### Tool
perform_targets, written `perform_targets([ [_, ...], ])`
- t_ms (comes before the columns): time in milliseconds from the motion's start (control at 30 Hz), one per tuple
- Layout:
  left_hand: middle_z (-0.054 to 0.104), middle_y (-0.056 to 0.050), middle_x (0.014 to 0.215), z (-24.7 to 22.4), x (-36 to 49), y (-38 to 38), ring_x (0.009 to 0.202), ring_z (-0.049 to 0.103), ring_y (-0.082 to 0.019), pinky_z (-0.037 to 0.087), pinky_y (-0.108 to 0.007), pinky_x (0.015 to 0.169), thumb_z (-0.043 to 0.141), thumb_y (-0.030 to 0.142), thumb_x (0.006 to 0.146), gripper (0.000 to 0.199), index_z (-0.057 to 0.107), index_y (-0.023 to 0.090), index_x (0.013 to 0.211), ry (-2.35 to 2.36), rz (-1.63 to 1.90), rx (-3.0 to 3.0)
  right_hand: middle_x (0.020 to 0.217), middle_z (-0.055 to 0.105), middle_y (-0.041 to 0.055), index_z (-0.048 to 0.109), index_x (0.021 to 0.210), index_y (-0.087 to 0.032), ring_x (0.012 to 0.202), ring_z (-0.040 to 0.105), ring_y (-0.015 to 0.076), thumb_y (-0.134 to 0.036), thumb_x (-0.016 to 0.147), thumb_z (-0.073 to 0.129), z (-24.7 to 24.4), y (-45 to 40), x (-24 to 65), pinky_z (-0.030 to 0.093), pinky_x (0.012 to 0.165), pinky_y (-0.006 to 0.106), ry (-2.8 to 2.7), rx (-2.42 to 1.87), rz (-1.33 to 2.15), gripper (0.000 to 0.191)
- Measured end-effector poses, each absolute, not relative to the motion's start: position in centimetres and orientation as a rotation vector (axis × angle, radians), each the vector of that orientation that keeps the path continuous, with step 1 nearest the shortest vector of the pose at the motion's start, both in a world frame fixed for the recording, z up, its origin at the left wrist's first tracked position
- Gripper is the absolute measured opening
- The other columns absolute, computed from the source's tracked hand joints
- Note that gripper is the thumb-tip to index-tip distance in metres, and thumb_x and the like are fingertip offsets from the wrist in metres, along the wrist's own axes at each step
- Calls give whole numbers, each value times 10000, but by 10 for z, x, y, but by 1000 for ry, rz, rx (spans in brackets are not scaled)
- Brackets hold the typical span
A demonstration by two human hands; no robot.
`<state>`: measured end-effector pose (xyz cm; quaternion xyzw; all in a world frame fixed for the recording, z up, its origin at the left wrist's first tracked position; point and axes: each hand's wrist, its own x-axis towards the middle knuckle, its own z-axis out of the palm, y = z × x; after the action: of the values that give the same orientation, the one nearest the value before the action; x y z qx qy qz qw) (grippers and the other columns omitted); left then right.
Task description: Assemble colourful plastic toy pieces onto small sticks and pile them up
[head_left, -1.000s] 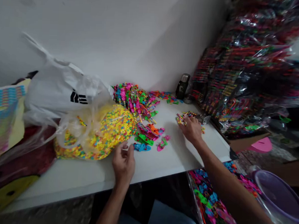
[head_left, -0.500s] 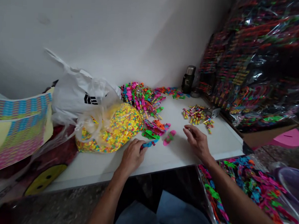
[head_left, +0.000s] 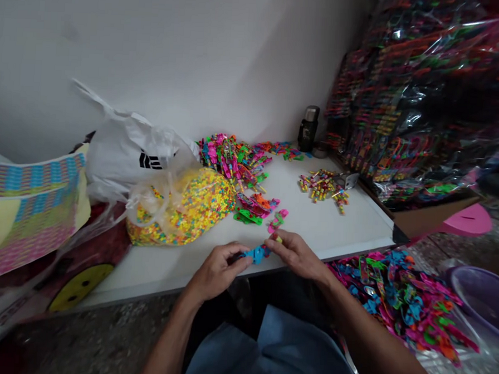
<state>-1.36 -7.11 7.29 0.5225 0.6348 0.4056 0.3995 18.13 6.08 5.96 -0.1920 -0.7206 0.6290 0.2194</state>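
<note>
My left hand (head_left: 220, 269) pinches a small blue plastic toy (head_left: 256, 254) just above the table's front edge. Close beside it, my right hand (head_left: 296, 257) is closed on a small yellow piece (head_left: 278, 240) and meets the right end of the blue toy. The piece resembles the short yellow-and-red sticks (head_left: 321, 186) heaped farther back. Beyond my fingers lie a pink toy with a green part (head_left: 278, 220) and a small stack of pink, orange and green toys (head_left: 254, 207). Fingertips hide part of both held things.
A clear bag of tiny yellow beads or sweets (head_left: 202, 207) and a white plastic bag (head_left: 126, 152) stand left. Behind are a colourful toy heap (head_left: 229, 161) and a flask (head_left: 308, 128). A wrapped carton (head_left: 424, 213), a toy-filled bag (head_left: 402, 301) and a purple bucket (head_left: 478, 294) are right.
The blue toy has moved nearer to me in my left hand. My right hand has come left and down to it, now showing a small yellow piece in its fingers.
</note>
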Motion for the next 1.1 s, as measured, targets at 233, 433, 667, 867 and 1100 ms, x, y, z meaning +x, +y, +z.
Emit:
perform_targets([
  [233,612,-81,887,58,27,-50,772,569,-157,458,-254,677,735,395,785,336,688,133,990,1269,1983,650,560,274,-79,372,754,-187,453,246,64,-499,858,669,37,-1,151,266,447,213,-987,-694,2311,443],
  [433,304,57,575,69,41,-44,458,330,-80,326,-238,471,640,376,853,239,558,151,841,723,2120,57,574,192,-82,306,754,-201,456,165,61,-541,867,636,34,-35,137,210,413,203,-877,-728,2468,487],
  [667,277,57,549,67,11,-64,457,318,-68,324,-208,473,558,328,878,266,417,157,731,493,2131,-359,759,426,-5,523,925,-170,677,384,100,-441,1035,382,35,-34,174,331,612,235,-1804,-623,1921,325],
  [867,290,45,557,73,12,-68,445,306,-71,211,-188,395,484,351,933,287,403,158,736,366,2118,-402,792,465,0,570,999,-163,717,391,105,-357,1040,392,44,-41,177,337,668,236,-2003,-559,1648,266],
  [1100,277,47,552,74,18,-69,436,281,-80,174,-195,394,495,342,919,286,369,171,727,358,2101,-386,806,494,1,562,943,-149,722,421,94,-319,1029,423,47,-40,172,346,674,222,-2081,-519,1531,236],
])
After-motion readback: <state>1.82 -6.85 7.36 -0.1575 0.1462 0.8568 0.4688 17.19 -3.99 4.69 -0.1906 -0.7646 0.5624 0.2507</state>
